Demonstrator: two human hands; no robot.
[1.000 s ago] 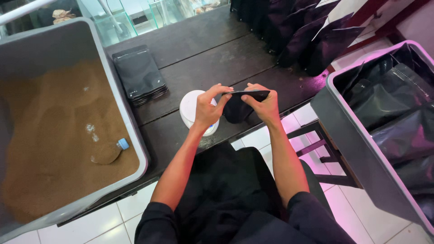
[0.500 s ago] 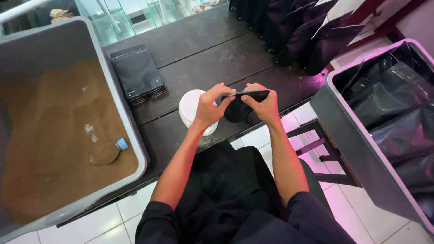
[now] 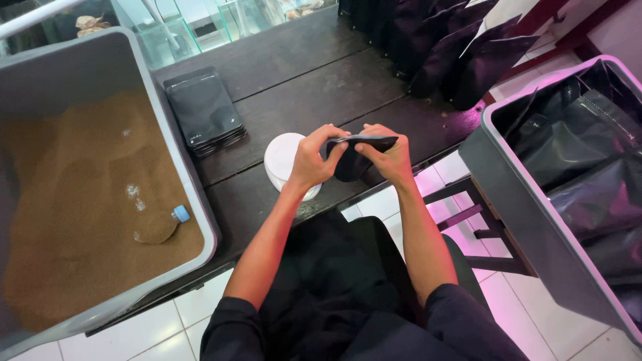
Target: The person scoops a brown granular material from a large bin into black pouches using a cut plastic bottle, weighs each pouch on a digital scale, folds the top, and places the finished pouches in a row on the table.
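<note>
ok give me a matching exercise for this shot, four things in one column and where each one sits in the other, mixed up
Things:
1. black pouch
2. white round container
3. stack of flat black pouches
4. small bottle with blue cap

Places:
A. half sunk in the brown granules in the grey bin
B. on the dark wooden table, beside the grey bin
C. pinched at its top edge by the left hand and right hand
D. on the table edge, under the left hand

Pairs: 1-C, 2-D, 3-B, 4-A
</note>
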